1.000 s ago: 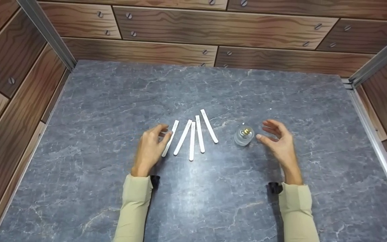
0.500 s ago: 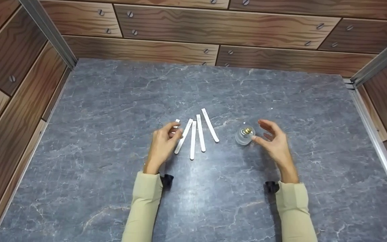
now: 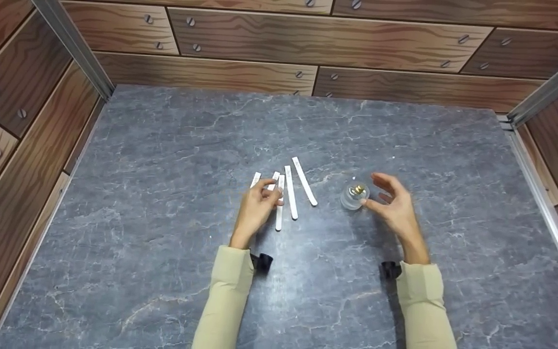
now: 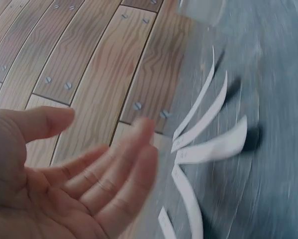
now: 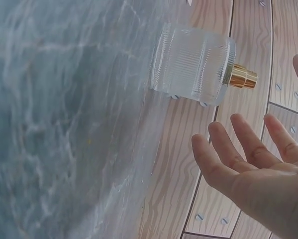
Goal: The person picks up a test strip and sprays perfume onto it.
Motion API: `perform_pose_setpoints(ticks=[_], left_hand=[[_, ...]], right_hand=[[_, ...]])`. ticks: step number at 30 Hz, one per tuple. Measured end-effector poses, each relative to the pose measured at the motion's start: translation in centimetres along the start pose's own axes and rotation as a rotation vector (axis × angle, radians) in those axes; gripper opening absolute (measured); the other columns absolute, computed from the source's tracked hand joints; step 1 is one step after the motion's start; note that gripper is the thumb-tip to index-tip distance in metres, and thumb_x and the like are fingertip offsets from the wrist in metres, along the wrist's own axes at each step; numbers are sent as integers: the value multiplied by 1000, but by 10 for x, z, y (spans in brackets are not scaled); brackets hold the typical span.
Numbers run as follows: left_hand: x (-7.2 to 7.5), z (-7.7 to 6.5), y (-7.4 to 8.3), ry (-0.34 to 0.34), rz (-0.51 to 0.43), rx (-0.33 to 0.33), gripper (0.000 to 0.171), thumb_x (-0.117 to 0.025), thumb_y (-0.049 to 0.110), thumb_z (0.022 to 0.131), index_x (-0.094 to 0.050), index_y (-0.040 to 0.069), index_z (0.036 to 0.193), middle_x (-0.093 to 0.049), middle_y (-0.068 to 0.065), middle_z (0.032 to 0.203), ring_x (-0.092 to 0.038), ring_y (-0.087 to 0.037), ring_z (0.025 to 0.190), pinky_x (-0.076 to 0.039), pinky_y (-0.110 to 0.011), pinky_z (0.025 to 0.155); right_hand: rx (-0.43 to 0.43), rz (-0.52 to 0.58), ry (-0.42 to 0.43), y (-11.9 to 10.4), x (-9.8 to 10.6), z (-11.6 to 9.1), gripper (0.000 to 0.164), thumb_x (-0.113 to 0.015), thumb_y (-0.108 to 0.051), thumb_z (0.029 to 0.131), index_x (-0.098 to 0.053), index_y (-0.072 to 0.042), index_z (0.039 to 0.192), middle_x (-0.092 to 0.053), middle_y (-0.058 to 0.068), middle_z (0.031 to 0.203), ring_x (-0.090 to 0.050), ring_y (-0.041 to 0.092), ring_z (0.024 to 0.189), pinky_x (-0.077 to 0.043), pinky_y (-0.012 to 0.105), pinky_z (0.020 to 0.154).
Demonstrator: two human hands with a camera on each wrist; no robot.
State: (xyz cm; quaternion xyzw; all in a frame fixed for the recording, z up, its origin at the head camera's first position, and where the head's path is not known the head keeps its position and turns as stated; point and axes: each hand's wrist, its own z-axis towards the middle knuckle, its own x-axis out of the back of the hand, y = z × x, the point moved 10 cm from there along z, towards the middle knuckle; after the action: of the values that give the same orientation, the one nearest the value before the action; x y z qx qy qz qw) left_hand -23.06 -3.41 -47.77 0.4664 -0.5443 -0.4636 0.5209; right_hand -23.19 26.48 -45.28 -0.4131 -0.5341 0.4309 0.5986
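Observation:
Several white paper test strips [image 3: 291, 194] lie fanned out on the table, left of a clear perfume bottle [image 3: 354, 200]. My left hand [image 3: 255, 208] hovers over the left strips and hides parts of them. In the left wrist view its relaxed fingers [image 4: 101, 184] hold nothing, and the strips [image 4: 213, 148] bend upward at one end, casting shadows. Just right of the bottle is my right hand [image 3: 396, 208], fingers spread and thumb toward the glass. The right wrist view shows the ribbed bottle [image 5: 188, 62] upright with a gold nozzle [image 5: 243, 76], apart from my fingers [image 5: 248, 142].
The grey marbled tabletop [image 3: 162, 203] extends around the strips and bottle. Wood-patterned panels [image 3: 240, 41] stand along the back and sides, with metal posts [image 3: 78, 48] at the corners. A dark wrist camera [image 3: 262, 262] sits by my left cuff.
My left hand has moved right, from beside the leftmost strip to over the left and middle ones. My right hand has shifted slightly left toward the bottle. Strips and bottle stay in place.

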Motion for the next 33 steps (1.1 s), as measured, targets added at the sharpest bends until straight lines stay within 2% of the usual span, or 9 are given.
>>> perform_pose_setpoints(ticks=[3, 8, 15, 18, 23, 29, 33], left_hand=[[-8, -1, -5, -3, -7, 61, 37, -61, 9, 99, -55, -12, 130, -72, -24, 89, -73, -30, 76, -59, -25, 67], [-23, -2, -16, -30, -80, 157, 37, -60, 8, 100, -52, -10, 131, -72, -24, 94, -72, -18, 74, -62, -28, 70], [-46, -4, -35, -88, -193, 331, 38, -59, 11, 101, -51, -7, 133, -71, -22, 102, -73, -21, 83, -61, -28, 77], [-54, -4, -41, -118, -200, 387, 39, -58, 15, 102, -50, -4, 135, -72, -20, 103, -74, -24, 89, -61, -29, 76], [-62, -2, -41, -131, -238, 422, 41, -57, 15, 104, -48, -4, 139, -72, -23, 107, -74, -28, 92, -62, -29, 75], [-78, 0, -39, -147, -411, 460, 45, -54, 16, 104, -42, -3, 142, -68, -28, 115, -73, -32, 97, -62, -32, 77], [-85, -3, -44, -159, -450, 481, 41, -54, 18, 103, -41, -2, 137, -68, -28, 115, -72, -35, 100, -62, -35, 80]], right_hand=[[-12, 1, -9, 2, -2, -1, 61, -74, 15, 81, -48, 16, 136, -51, 34, 137, -47, 40, 132, -37, 57, 111], [-22, 9, -20, 3, -6, -1, 62, -75, 15, 80, -48, 15, 136, -51, 34, 138, -46, 40, 132, -37, 55, 112], [-24, 8, -21, 4, -6, -2, 64, -76, 15, 79, -48, 14, 137, -51, 34, 138, -47, 40, 132, -38, 55, 111], [-25, 8, -19, 4, -5, -1, 64, -76, 15, 79, -48, 15, 137, -51, 34, 138, -47, 41, 131, -38, 56, 111], [-27, 6, -18, 4, -3, 1, 64, -75, 15, 80, -47, 15, 137, -50, 35, 138, -46, 41, 132, -37, 56, 112], [-35, 7, -12, 5, -2, 3, 63, -75, 15, 80, -47, 15, 137, -50, 36, 137, -47, 40, 131, -37, 56, 112], [-28, 13, -14, 4, -2, 4, 63, -75, 15, 80, -47, 16, 136, -50, 36, 137, -47, 41, 132, -37, 56, 112]])
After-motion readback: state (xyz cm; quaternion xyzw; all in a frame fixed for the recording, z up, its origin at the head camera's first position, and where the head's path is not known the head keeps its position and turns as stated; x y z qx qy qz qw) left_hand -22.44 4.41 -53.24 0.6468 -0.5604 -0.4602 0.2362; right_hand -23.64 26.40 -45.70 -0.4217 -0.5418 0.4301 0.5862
